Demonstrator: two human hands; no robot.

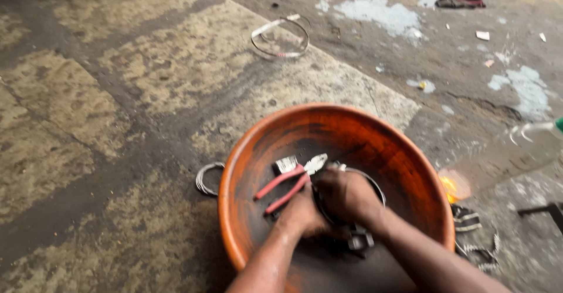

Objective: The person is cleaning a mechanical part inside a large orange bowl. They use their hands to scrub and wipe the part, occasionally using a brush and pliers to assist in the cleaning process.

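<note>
The left hand (305, 214) and right hand (346, 194) are working pressed side by side in the orange basin (246, 170), fingers curling tight around a dark metal ring (375, 187) lying on its oily bottom. Red-handled pliers (287, 186) are lying just beside the left knuckles. Judging by this, scrubbing is underway; turning the ring calls for a firm grip.

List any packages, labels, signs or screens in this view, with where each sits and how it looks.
No signs or screens show.
Clear plastic bottle: lying on the ground right of the orange basin, greenish cap end at the frame edge; any label is too blurred to tell.
Paper scraps: small, pale, scattered on the ground at upper right.
</note>
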